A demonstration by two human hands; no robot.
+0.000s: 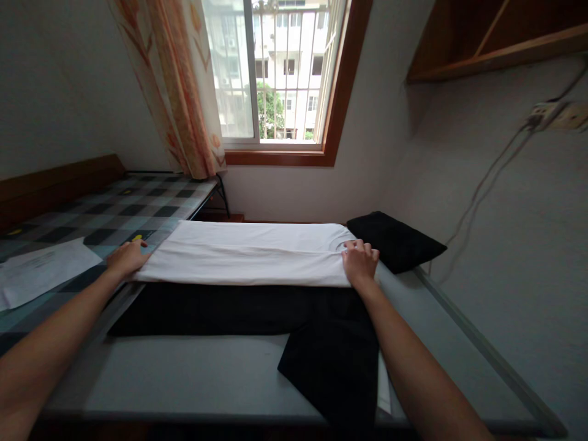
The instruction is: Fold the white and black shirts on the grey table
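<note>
A white cloth (pixel 257 254) lies in a long folded band across the pale table, over a black garment (pixel 220 309). Black sleeve-like parts stick out at the back right and toward the front right. My left hand (pixel 127 257) is closed on the left end of the white cloth, its thumb and fingers pinched at the edge. At the right end, my right hand (pixel 361 262) has its fingers curled on the white cloth, close to the black part (pixel 397 242) at the back.
On the left is a bed with a checked cover (pixel 142 202), bearing a paper sheet (pixel 46 272). A curtain (pixel 184 92) hangs beside the barred window. A wall shelf (pixel 500 55), sockets and a cable are on the right.
</note>
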